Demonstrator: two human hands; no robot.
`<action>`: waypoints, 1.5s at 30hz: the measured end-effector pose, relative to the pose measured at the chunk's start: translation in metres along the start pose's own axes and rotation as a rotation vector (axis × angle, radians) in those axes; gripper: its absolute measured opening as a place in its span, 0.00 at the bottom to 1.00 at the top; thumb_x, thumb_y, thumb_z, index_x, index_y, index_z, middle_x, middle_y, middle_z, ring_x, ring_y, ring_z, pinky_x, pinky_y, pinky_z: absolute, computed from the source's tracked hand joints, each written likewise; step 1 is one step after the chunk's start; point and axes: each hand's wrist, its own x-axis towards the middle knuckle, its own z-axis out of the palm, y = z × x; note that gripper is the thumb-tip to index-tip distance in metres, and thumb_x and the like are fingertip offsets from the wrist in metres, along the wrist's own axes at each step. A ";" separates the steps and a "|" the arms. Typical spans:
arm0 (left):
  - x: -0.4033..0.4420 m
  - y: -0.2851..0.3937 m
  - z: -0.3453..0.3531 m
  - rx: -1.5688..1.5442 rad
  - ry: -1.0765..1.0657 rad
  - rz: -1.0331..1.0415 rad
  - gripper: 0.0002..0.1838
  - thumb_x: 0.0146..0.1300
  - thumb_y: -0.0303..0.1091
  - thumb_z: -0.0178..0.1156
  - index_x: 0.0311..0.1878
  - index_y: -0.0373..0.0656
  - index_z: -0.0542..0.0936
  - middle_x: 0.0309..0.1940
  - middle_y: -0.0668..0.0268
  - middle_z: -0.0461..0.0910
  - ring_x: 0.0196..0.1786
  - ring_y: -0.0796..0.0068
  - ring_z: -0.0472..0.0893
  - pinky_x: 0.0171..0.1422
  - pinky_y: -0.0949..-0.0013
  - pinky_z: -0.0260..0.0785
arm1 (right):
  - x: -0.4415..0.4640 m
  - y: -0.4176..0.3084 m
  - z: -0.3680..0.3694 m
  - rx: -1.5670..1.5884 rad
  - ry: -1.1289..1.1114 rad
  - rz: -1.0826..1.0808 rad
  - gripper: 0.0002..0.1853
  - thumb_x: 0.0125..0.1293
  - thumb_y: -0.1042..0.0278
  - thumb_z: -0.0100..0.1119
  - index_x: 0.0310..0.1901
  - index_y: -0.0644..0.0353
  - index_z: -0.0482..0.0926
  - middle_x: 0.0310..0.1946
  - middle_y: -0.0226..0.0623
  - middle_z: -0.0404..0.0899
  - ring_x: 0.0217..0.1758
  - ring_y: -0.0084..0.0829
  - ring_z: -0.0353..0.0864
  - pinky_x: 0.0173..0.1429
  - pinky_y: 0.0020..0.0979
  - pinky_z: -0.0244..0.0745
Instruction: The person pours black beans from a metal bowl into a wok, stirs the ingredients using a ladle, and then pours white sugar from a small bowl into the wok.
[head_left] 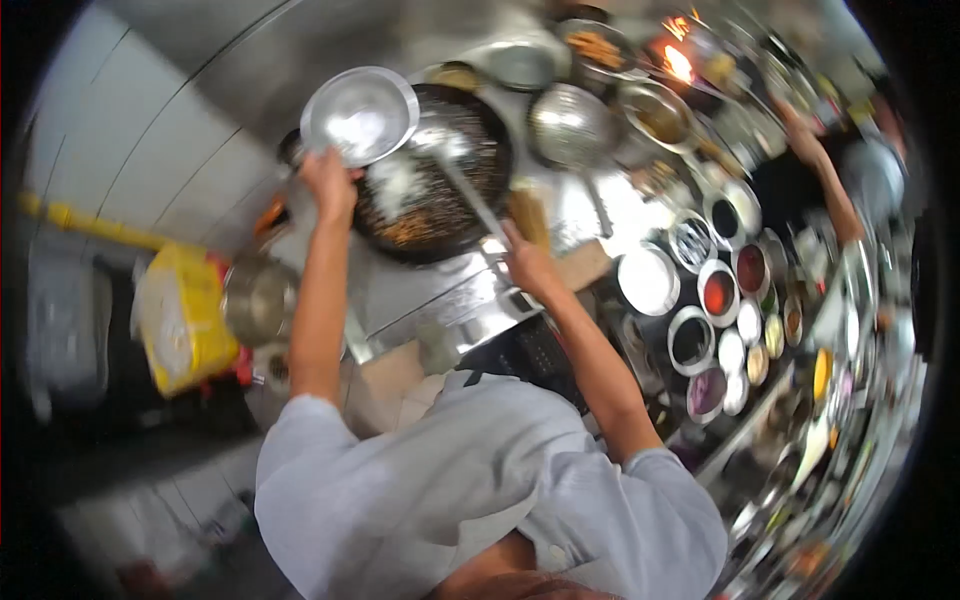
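Observation:
My left hand [331, 184] is closed on the rim of a round metal bowl [362, 115], held tilted over the left edge of a large dark wok [487, 185]. The bowl's shiny inside faces up, and its contents cannot be made out. My right hand [529, 262] grips the handle of a long metal ladle [470, 195], whose bright, blurred head is inside the wok. Small brown pieces of food [412, 228] lie in the lower part of the wok, with a whitish haze or glare above them.
A perforated strainer [572, 125] and a bamboo brush [529, 215] sit right of the wok. Several seasoning pots [648, 279] stand further right. Flames [678, 64] rise near another person's hand [803, 140]. At left are a yellow container [185, 318] and a yellow pipe [95, 222].

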 end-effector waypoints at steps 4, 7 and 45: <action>-0.066 -0.012 0.046 -0.039 -0.242 -0.120 0.17 0.64 0.32 0.62 0.55 0.40 0.76 0.48 0.62 0.81 0.44 0.71 0.81 0.42 0.66 0.73 | -0.064 0.010 -0.023 0.000 0.330 0.036 0.30 0.70 0.55 0.63 0.69 0.62 0.72 0.45 0.56 0.80 0.49 0.56 0.81 0.53 0.50 0.79; -0.163 -0.009 0.108 -0.010 -0.524 -0.247 0.17 0.65 0.29 0.59 0.57 0.39 0.73 0.49 0.60 0.81 0.41 0.70 0.82 0.31 0.70 0.71 | -0.150 0.033 -0.049 0.153 0.383 0.115 0.29 0.71 0.55 0.62 0.67 0.64 0.73 0.50 0.56 0.78 0.56 0.55 0.80 0.59 0.50 0.76; -0.826 -0.143 0.203 0.536 -2.195 -0.834 0.26 0.79 0.45 0.56 0.70 0.35 0.70 0.64 0.57 0.75 0.58 0.61 0.82 0.51 0.57 0.84 | -1.018 0.545 -0.169 1.215 1.433 1.777 0.11 0.66 0.78 0.48 0.48 0.67 0.75 0.29 0.55 0.82 0.22 0.43 0.82 0.25 0.45 0.79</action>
